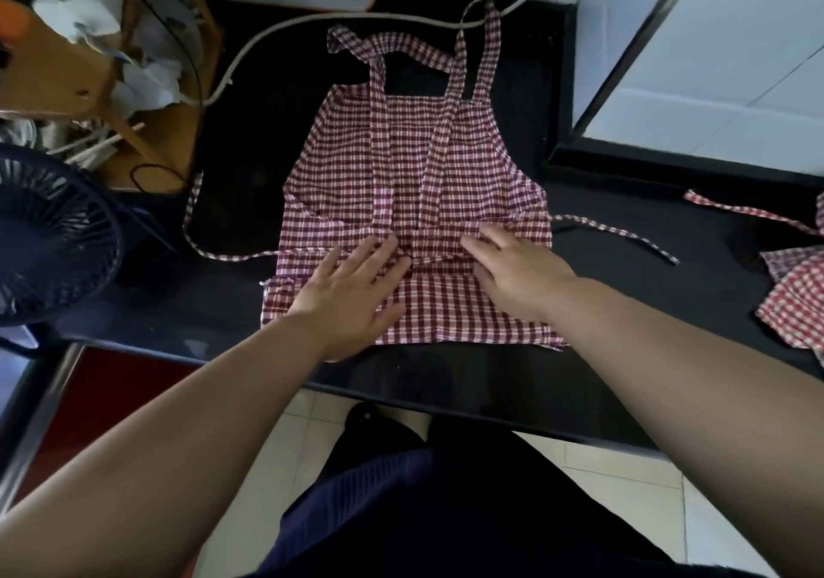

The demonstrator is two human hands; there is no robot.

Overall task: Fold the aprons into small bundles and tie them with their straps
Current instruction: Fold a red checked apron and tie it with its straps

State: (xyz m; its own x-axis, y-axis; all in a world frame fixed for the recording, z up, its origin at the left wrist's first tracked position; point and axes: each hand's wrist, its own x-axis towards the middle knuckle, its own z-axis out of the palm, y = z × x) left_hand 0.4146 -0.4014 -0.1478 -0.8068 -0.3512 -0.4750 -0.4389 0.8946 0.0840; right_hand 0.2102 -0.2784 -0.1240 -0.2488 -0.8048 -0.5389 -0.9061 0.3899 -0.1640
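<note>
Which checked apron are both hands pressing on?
The maroon-and-white checked apron spread at the centre; the red checked apron lies untouched at the right edge.

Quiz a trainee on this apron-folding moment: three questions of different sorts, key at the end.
1. True or false: the checked apron is already tied into a bundle.
2. Where do the left hand and right hand rest? A) on the checked apron B) on a keyboard C) on a plate
3. Fill in: a second checked apron lies at the counter's ___ side.

Key: 1 false; 2 A; 3 right.
</note>
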